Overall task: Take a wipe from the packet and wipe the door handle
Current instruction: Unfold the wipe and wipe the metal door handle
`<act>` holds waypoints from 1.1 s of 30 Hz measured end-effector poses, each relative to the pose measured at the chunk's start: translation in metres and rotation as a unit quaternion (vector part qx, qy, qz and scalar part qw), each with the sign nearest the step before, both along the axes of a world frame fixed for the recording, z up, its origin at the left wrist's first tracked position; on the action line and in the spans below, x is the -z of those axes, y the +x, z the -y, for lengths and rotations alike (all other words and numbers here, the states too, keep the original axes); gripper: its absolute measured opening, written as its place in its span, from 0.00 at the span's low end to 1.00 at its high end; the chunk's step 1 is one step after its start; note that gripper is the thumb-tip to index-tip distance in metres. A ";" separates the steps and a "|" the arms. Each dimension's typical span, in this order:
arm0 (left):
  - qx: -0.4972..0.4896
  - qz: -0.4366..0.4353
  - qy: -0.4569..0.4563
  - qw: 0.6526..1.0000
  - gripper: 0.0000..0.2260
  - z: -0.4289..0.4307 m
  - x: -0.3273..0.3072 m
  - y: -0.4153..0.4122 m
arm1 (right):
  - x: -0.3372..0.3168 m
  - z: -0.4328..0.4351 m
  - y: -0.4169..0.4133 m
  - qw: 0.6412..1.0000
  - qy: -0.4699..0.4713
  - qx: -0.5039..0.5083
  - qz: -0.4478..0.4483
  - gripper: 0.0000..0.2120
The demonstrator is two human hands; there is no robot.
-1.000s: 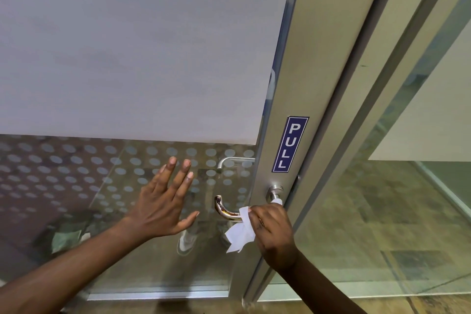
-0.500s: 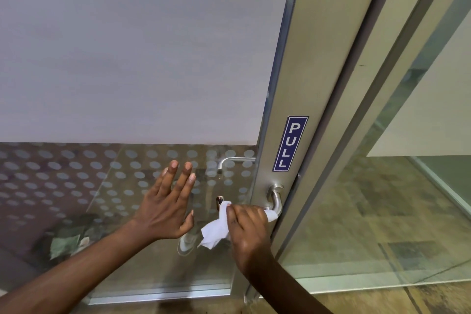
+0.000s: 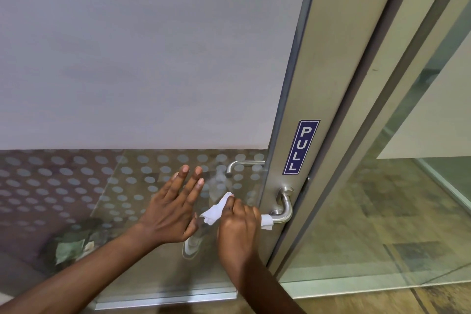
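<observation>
My right hand (image 3: 238, 224) is closed around the white wipe (image 3: 216, 209), which is wrapped over the lever of the door handle (image 3: 284, 208); crumpled ends of the wipe stick out on both sides of my fist, one toward the free tip of the lever and one toward its bend. The handle is brushed metal, mounted on the door frame (image 3: 313, 84) at the door's right edge, just below the blue PULL sign (image 3: 300, 146). My left hand (image 3: 173, 209) is flat and open, fingers spread upward, against the glass pane (image 3: 127, 58) just left of the handle, gripping nothing. A second handle (image 3: 242, 164) shows through the dotted glass on the far side
</observation>
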State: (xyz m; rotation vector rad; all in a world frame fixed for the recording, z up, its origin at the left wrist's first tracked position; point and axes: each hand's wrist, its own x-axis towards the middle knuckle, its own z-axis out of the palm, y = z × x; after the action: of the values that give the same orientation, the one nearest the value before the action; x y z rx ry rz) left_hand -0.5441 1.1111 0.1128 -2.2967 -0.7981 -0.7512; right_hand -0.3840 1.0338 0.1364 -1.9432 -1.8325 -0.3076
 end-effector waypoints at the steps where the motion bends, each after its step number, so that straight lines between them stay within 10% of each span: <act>1: 0.003 -0.001 -0.004 1.000 0.39 0.000 -0.001 -0.001 | -0.004 -0.002 -0.003 1.000 -0.020 0.010 -0.011 0.18; 14: 0.132 0.066 -0.139 0.979 0.24 0.000 -0.021 -0.018 | -0.030 -0.024 -0.010 0.982 -0.180 -0.031 -0.048 0.08; 21: 0.208 0.180 -0.258 0.926 0.30 0.000 -0.026 -0.027 | -0.014 -0.014 -0.038 0.921 -0.227 -0.314 0.028 0.05; 24: 0.217 0.183 -0.281 0.917 0.33 -0.001 -0.028 -0.030 | 0.026 0.013 -0.036 0.908 -0.206 -0.314 -0.186 0.05; 30: 0.219 0.178 -0.262 0.923 0.32 -0.002 -0.025 -0.027 | 0.057 0.017 -0.013 0.555 -0.214 -0.090 -0.799 0.08; 33: 0.216 0.173 -0.254 0.927 0.32 -0.002 -0.024 -0.026 | 0.050 -0.002 0.006 0.453 -0.211 -0.046 -0.865 0.06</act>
State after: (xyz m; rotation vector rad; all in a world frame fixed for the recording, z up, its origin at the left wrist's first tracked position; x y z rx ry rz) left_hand -0.5702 1.1130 0.1366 -2.9057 -0.6994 -1.3016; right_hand -0.3781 1.0363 0.0862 -1.0316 -0.3870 1.6916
